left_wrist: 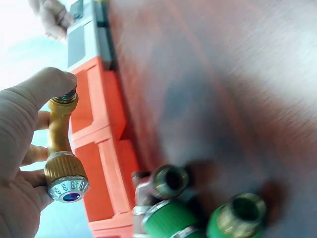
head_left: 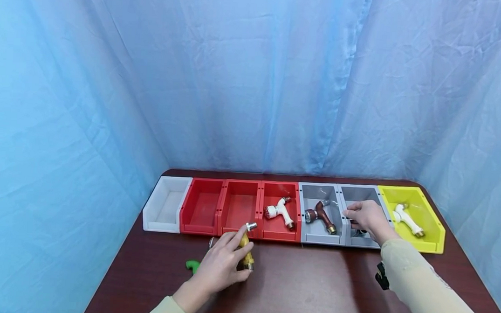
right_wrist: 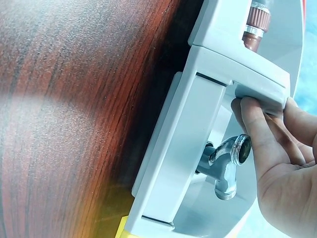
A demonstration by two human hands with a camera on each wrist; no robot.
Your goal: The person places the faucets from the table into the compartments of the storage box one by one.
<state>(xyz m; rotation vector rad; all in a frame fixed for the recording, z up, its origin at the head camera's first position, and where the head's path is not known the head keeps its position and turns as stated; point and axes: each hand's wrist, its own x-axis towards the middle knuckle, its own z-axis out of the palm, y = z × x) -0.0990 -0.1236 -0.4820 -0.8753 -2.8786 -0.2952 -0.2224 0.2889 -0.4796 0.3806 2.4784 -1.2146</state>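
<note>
My left hand (head_left: 225, 258) holds a yellow tap (head_left: 247, 256) with a silver threaded end, above the table. In the left wrist view, the tap's ribbed yellow knob (left_wrist: 66, 171) shows, and the thumb lies on the threaded end. At the right grey bin (head_left: 361, 195), my right hand (head_left: 369, 217) pinches the bin's side wall, its fingers against the inner face. A chrome tap (right_wrist: 225, 163) lies in that bin, close below the fingers in the right wrist view. Near my left hand lies a green tap (head_left: 193, 266), partly hidden by it.
Bins stand in a row: white (head_left: 161, 227), several red (head_left: 199, 230), grey (head_left: 320, 239) and yellow (head_left: 431, 244). A white tap (head_left: 282, 209), a brown tap (head_left: 323, 215) and another white tap (head_left: 408, 220) lie in separate bins. Green tap parts (left_wrist: 173, 218) show on the table (head_left: 303, 289).
</note>
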